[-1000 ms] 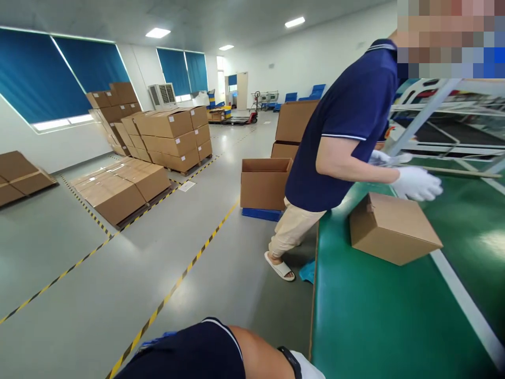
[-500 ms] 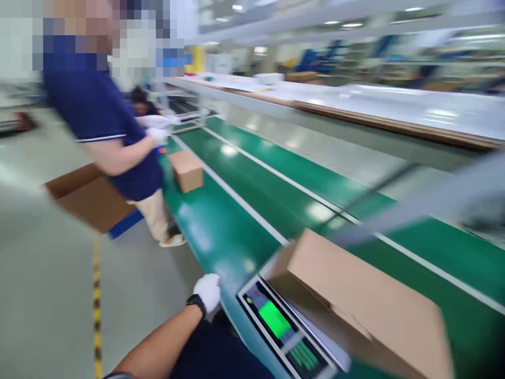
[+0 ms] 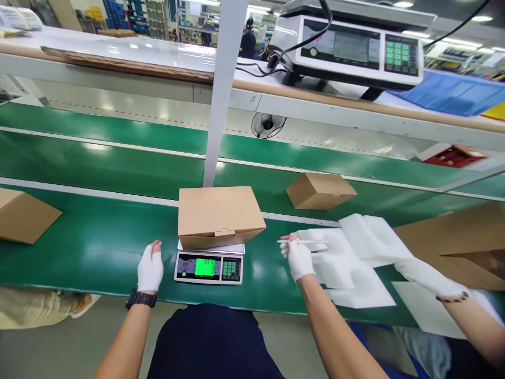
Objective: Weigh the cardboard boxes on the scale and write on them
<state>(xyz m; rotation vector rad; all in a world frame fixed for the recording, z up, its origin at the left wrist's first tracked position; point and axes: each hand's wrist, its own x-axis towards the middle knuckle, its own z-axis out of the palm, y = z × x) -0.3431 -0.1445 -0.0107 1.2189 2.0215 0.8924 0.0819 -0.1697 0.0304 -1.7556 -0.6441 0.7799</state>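
- Box [image 3: 219, 216] sat closed on the scale [image 3: 209, 266].
- Left hand [image 3: 150, 269] hovered just left of the scale, fingers loose, holding nothing.
- Right hand [image 3: 299, 258], right of the scale, pinched a thin white pen [image 3: 302, 241] over foam sheets [image 3: 351, 263].

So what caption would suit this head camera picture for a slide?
Gloved left hand rests on the green belt beside a scale bearing a cardboard box; right hand holds a pen.

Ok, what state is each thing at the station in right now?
Brown cardboard box: closed, sitting on scale.
Small grey weighing scale: on, green display lit.
Left hand: white-gloved, empty, resting on green belt.
Right hand: white-gloved, pinching thin white stick.
White foam sheets: loose, overlapping on belt.
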